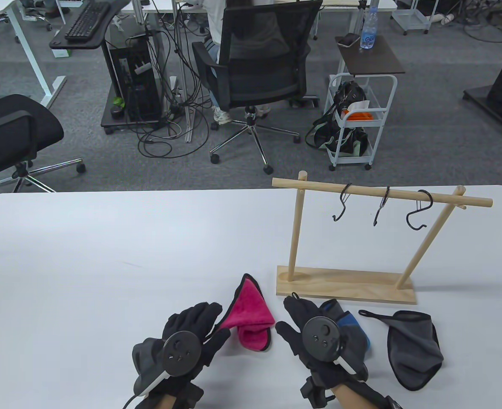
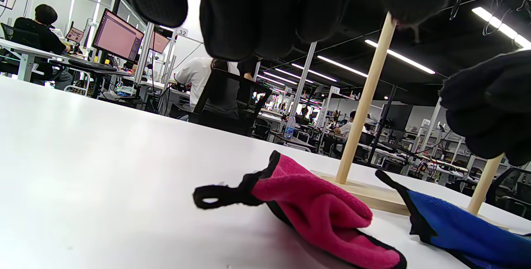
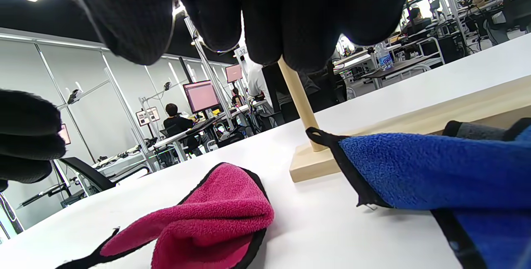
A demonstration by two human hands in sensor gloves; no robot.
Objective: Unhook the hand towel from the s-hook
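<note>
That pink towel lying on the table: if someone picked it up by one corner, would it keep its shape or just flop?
Probably flop: the pink towel lies folded over itself in soft curves, so it looks limp. Its fleecy surface suggests easy grip, not slipperiness. It looks thin and likely light; a push would probably bunch it rather than slide it whole across the white table.

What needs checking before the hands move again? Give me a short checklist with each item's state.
1. S-hooks on the wooden rack bare: ok, all three carry nothing.
2. Pink towel on the table: ok, lying crumpled.
3. Blue towel down: ok, partly under the right hand.
4. Grey towel down: ok, right of the blue one.
5. Left hand free of cloth: ok, fingers spread beside the pink towel.
6. Right hand free: cannot tell, it may touch the blue towel.
</note>
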